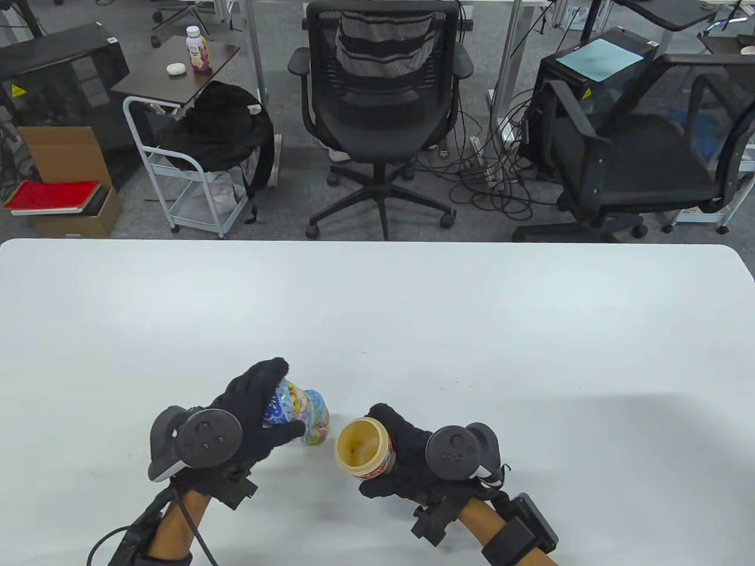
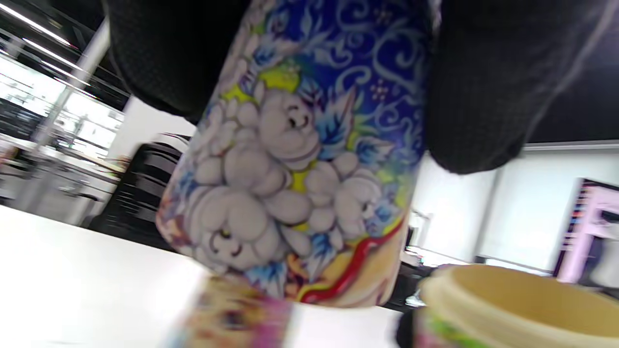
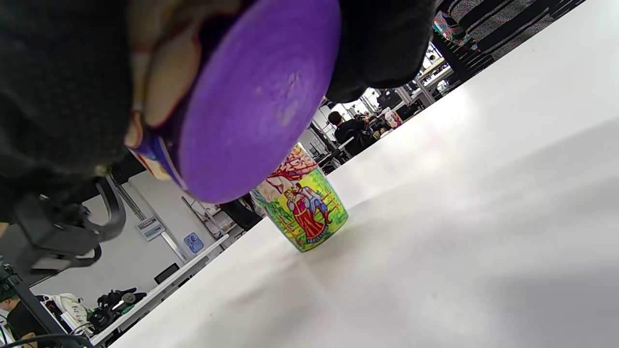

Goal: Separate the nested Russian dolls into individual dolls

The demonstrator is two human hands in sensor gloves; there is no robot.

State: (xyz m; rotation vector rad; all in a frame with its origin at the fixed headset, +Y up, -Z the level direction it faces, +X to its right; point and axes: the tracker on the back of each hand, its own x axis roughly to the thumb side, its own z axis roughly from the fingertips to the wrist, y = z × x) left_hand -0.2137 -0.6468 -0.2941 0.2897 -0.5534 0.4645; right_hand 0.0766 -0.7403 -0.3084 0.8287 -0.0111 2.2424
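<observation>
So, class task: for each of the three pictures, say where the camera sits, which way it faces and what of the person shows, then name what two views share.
Table view: above the near edge, facing down over the white table toward office chairs; shows left hand, right hand, both forearms.
Left wrist view: under the left wrist, facing the gripped doll top; gloved fingers show.
Right wrist view: under the right wrist, facing the held doll bottom; glove shows.
Shared: the table and left wrist views both show the doll bottom's open rim.
</observation>
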